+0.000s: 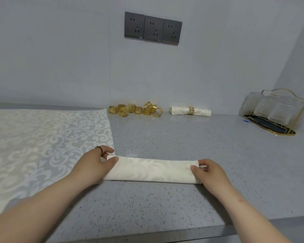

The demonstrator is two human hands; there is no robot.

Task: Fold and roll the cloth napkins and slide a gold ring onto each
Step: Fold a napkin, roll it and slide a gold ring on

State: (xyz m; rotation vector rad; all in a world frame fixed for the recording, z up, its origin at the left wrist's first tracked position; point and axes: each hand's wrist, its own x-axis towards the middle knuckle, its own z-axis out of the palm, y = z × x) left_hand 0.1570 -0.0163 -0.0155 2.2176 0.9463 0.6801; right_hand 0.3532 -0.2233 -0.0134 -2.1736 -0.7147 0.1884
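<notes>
My left hand point(93, 165) and right hand point(211, 171) each pinch one end of the cream patterned cloth napkin point(153, 170), which lies folded into a long band between my fingers on the grey speckled surface point(165, 204); beyond them sit loose fretwork gold rings point(135, 110) and a ringed napkin roll point(189, 111)

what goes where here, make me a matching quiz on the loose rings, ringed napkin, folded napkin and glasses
Things:
1. loose rings
2. ringed napkin
3. folded napkin
4. glasses

Places:
A. on the tray, far right
B. gripped at its ends by left hand and right hand
C. heaped by the wall, below the sockets
D. alone by the wall, between heap and tray

Pairs: 1-C, 2-D, 3-B, 4-A
</notes>
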